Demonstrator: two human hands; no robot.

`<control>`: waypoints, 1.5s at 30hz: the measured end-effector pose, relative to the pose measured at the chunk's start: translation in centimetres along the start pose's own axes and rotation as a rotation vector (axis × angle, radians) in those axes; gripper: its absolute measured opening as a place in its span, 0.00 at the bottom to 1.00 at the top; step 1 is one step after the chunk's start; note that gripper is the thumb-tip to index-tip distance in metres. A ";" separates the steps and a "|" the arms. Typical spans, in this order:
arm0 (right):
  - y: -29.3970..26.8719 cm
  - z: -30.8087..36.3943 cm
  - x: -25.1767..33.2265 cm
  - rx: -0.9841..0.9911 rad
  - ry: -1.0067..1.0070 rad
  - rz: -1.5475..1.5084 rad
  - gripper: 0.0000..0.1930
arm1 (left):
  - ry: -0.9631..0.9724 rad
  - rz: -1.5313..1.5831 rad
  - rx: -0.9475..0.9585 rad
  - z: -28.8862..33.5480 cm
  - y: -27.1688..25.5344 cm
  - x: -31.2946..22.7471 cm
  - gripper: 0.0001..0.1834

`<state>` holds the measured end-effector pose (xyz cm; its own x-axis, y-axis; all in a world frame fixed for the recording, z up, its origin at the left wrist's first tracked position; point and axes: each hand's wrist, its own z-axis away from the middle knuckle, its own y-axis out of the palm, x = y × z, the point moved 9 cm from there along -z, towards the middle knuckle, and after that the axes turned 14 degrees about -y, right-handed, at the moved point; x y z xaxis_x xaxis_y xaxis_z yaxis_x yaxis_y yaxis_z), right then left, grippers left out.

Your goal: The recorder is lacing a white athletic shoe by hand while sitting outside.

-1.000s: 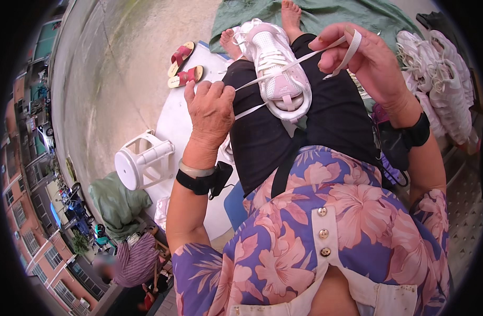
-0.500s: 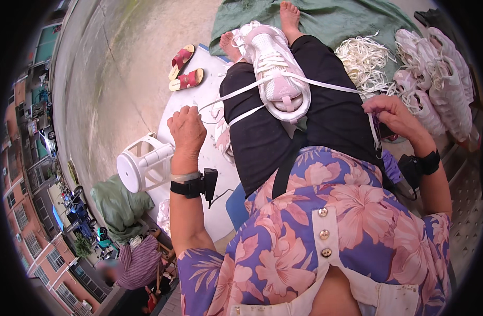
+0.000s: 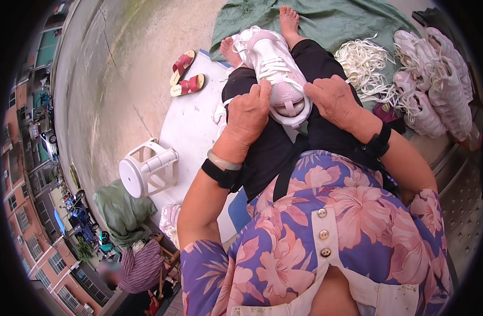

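A pink and white sneaker (image 3: 265, 55) rests between my thighs, its heel collar toward me and its toe pointing away. White laces (image 3: 273, 67) cross over its tongue. My left hand (image 3: 248, 117) is closed at the left side of the collar, thumb and forefinger pinched close to the top eyelets. On the opposite side, my right hand (image 3: 333, 100) is also closed, fingertips at the collar's right edge. The lace ends are mostly hidden by my fingers; a short white strand shows beside each hand.
A heap of loose white laces (image 3: 363, 66) lies on a green cloth (image 3: 325, 18) to the right. Several pink and white sneakers (image 3: 436, 79) are piled beyond it. Leftward are red sandals (image 3: 188, 85) and a tipped white stool (image 3: 147, 168). A person in striped clothing (image 3: 141, 266) is at lower left.
Both hands have moved inward from wide apart to the sneaker's collar. The lace ends that were stretched out to each side are now drawn in and largely covered.
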<state>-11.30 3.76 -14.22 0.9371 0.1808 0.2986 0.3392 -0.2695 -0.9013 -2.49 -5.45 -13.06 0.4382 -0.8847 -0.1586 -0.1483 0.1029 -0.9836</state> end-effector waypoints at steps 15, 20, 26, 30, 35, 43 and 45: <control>-0.5 1.5 -1.6 -0.109 0.116 -0.011 0.03 | 0.051 -0.064 -0.016 -1.3 0.7 -0.8 0.18; -0.3 1.5 -1.8 -0.138 0.106 -0.020 0.03 | 0.041 -0.102 -0.028 -1.2 1.1 -1.0 0.20; -2.0 2.9 -2.6 -0.250 0.115 -0.101 0.02 | 0.043 -0.109 -0.002 -1.2 1.1 -1.0 0.21; -2.8 3.7 -3.0 -0.336 0.144 -0.163 0.03 | 0.018 -0.072 0.011 -1.2 0.9 -1.0 0.22; -1.5 2.4 -2.9 -0.183 0.180 -0.182 0.06 | -0.041 0.041 0.016 -1.3 0.7 0.2 0.22; 0.7 -0.6 -1.2 -0.082 0.194 -0.166 0.15 | -0.124 0.088 -0.070 -1.1 0.0 1.3 0.11; 1.0 -0.6 -1.8 -0.079 0.201 -0.171 0.15 | -0.043 0.083 -0.071 -0.6 -0.4 1.0 0.04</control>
<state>-12.55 2.62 -15.49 0.8605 0.0411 0.5078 0.4920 -0.3256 -0.8074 -2.54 -6.65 -12.77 0.4593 -0.8541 -0.2440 -0.2469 0.1411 -0.9587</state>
